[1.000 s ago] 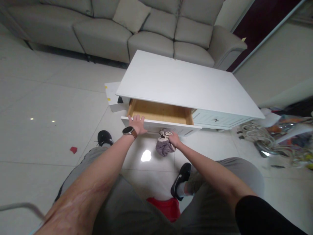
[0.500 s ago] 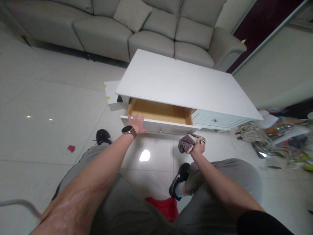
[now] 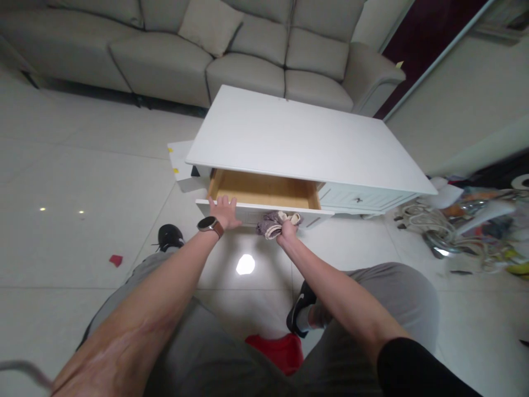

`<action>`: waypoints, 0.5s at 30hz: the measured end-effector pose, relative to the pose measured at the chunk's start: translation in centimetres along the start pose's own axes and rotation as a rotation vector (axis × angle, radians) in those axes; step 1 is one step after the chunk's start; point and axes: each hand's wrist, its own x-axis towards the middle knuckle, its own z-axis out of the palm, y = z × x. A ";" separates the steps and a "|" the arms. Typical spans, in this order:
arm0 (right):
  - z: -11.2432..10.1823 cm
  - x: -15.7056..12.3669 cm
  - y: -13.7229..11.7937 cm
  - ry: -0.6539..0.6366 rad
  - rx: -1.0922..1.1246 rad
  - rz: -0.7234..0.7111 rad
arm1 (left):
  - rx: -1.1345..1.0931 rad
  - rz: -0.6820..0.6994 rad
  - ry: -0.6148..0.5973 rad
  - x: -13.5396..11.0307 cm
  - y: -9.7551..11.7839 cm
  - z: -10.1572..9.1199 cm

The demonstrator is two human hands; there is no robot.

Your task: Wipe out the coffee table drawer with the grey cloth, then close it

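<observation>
A white coffee table [image 3: 297, 138] stands before me with its left drawer [image 3: 264, 190] pulled out, showing a bare wooden bottom. My left hand [image 3: 225, 212], a watch on its wrist, lies flat on the drawer's front edge with the fingers spread. My right hand [image 3: 287, 229] is closed round a crumpled grey-purple cloth [image 3: 270, 223] and presses it against the drawer's white front panel, near the middle. A second drawer [image 3: 363, 199] to the right is closed.
A grey sofa [image 3: 198, 49] stands behind the table. A white box [image 3: 179, 165] lies on the tiled floor at the table's left end. Cables and clutter [image 3: 463, 231] pile up at the right. Something red [image 3: 276, 353] sits between my feet.
My right hand carried the cloth from low under the drawer out to the right, then back up and left onto the drawer front. My left hand stayed on the drawer edge.
</observation>
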 end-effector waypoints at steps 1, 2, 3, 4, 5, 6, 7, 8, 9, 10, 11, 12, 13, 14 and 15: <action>0.3 -0.2 0.0 0.053 0.029 -0.002 | 0.003 -0.002 0.007 0.0 0.0 0.1; 0.2 -0.1 -0.4 0.095 0.051 -0.006 | 0.006 -0.004 0.014 0.0 0.0 0.1; -0.3 0.1 -1.1 0.126 0.075 -0.016 | 0.006 -0.005 0.019 0.1 0.0 0.2; -1.1 0.5 -2.2 0.170 0.108 -0.036 | 0.005 -0.005 0.023 0.1 0.0 0.3; -2.2 1.1 -3.6 0.217 0.139 -0.063 | 0.001 -0.005 0.027 0.1 0.0 0.3; -3.6 1.7 -5.3 0.293 0.193 -0.105 | -0.003 -0.004 0.031 0.1 0.0 0.4; -5.0 2.4 -7.1 0.392 0.242 -0.152 | -0.004 -0.003 0.032 0.1 0.0 0.3; -6.5 3.1 -8.9 0.448 0.252 -0.183 | -0.004 -0.001 0.035 0.0 0.0 0.3; -7.9 3.8 -10.6 0.489 0.255 -0.208 | -0.002 -0.001 0.037 0.0 0.0 0.3; -9.1 4.3 -12.2 0.529 0.257 -0.227 | -0.002 -0.001 0.038 0.0 0.0 0.2; -10.0 4.7 -13.5 0.555 0.254 -0.238 | -0.004 0.001 0.038 -0.1 0.0 0.1; -10.7 4.9 -14.5 0.572 0.249 -0.246 | -0.008 0.003 0.038 -0.1 0.0 0.1; -11.1 4.9 -15.0 0.576 0.244 -0.249 | -0.014 0.003 0.037 -0.1 0.0 0.1; -11.1 4.8 -15.2 0.568 0.237 -0.250 | -0.019 0.002 0.036 0.0 0.0 0.1; -10.8 4.5 -14.9 0.549 0.229 -0.248 | -0.023 -0.001 0.034 0.0 0.0 0.1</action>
